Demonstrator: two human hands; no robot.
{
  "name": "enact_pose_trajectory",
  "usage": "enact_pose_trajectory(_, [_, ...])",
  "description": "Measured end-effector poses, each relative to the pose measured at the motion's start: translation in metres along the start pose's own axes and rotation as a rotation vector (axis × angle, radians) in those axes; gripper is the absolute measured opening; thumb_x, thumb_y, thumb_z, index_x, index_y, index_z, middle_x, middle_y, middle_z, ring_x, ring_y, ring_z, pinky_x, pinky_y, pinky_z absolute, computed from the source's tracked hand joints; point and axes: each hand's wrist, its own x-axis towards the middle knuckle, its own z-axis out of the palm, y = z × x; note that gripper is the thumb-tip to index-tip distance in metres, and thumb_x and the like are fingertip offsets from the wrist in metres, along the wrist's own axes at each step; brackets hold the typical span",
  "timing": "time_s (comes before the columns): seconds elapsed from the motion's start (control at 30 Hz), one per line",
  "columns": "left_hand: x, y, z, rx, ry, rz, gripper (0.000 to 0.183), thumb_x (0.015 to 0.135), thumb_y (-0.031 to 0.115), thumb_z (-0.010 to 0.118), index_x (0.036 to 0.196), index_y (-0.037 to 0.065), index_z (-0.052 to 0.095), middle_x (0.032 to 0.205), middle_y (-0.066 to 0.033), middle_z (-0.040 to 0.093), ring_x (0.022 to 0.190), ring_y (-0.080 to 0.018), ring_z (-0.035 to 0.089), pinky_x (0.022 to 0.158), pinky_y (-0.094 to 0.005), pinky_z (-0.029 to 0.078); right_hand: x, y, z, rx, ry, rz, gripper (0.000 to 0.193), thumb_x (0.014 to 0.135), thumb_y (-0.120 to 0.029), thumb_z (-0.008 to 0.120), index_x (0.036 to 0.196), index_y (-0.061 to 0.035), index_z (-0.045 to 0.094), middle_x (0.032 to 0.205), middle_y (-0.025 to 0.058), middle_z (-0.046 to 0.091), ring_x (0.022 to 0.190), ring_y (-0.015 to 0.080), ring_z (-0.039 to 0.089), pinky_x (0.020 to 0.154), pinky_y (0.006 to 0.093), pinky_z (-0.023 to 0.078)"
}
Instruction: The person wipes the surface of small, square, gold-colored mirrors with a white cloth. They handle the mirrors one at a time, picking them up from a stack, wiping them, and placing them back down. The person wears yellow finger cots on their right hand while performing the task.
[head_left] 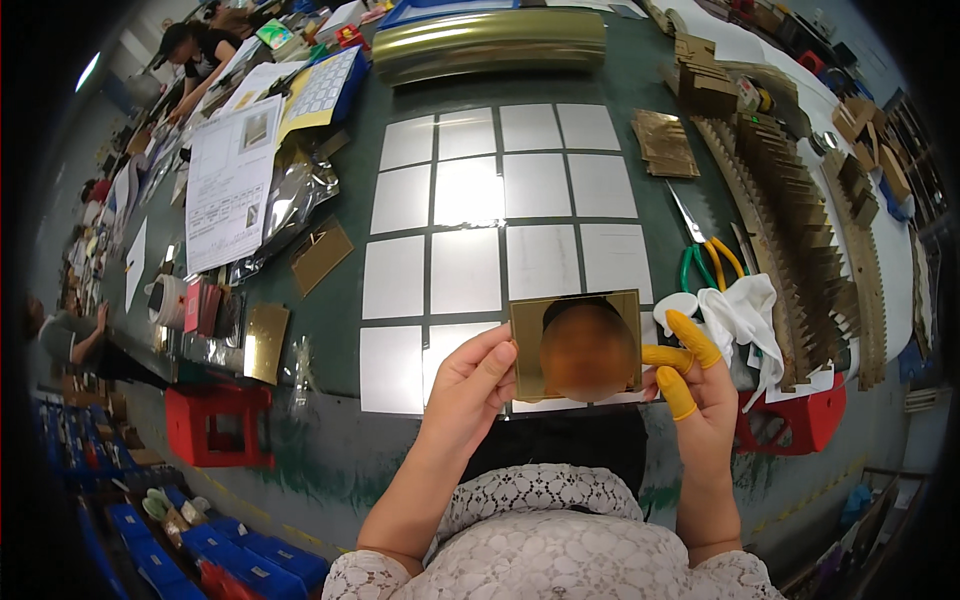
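Observation:
A small gold mirror plate [525,345] is held up in front of me, above the near edge of the table, with a dark, blurred reflection in it. My left hand [478,375] pinches its left edge between thumb and fingers. At its right edge is my right hand [700,380], with yellow finger cots on several fingertips; fingers steady that edge, some partly hidden behind it. Beyond the plate, several pale silver rectangular sheets [465,190] lie in rows on the green table [330,310]. The held plate covers part of the nearest row.
Scissors [690,215], green-and-yellow-handled pliers [715,262] and a white glove [745,310] lie to the right, beside toothed metal strips [775,230]. A gold roll [490,47] lies at the back. Papers [232,185] are leftward; red stools [218,425] stand below.

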Motion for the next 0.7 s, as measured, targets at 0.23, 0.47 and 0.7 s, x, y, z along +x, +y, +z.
enact_pose_trajectory(0.23, [0.0, 0.003, 0.006, 0.007, 0.04, -0.012, 0.04, 0.099, 0.02, 0.055, 0.13, -0.005, 0.053, 0.094, -0.0021, 0.064, 0.071, -0.0032, 0.051, 0.061, -0.0179, 0.043, 0.002, -0.001, 0.006, -0.029, 0.033, -0.003, 0.046, 0.094, 0.001, 0.05, 0.139, 0.0019, 0.04, 0.106, 0.0109, 0.064, 0.082, 0.0103, 0.059, 0.072, 0.024, 0.048])
enact_pose_trajectory(0.47, [0.002, -0.002, -0.007, -0.036, 0.001, -0.004, 0.037, 0.099, 0.019, 0.053, 0.128, -0.005, 0.053, 0.098, -0.0049, 0.065, 0.078, -0.006, 0.059, 0.069, -0.0215, 0.052, 0.005, 0.005, 0.004, -0.004, -0.016, 0.005, 0.045, 0.096, 0.0, 0.05, 0.139, 0.0029, 0.038, 0.11, 0.0156, 0.063, 0.085, 0.0128, 0.061, 0.075, 0.0249, 0.05])
enact_pose_trajectory(0.7, [0.002, -0.003, -0.01, -0.052, -0.027, 0.017, 0.036, 0.1, 0.017, 0.051, 0.128, -0.005, 0.052, 0.104, -0.0083, 0.066, 0.087, -0.0095, 0.064, 0.074, -0.0236, 0.055, 0.008, 0.009, 0.002, 0.08, -0.051, 0.08, 0.047, 0.095, -0.001, 0.05, 0.14, 0.0025, 0.037, 0.109, 0.0151, 0.063, 0.084, 0.0128, 0.061, 0.073, 0.0272, 0.054])
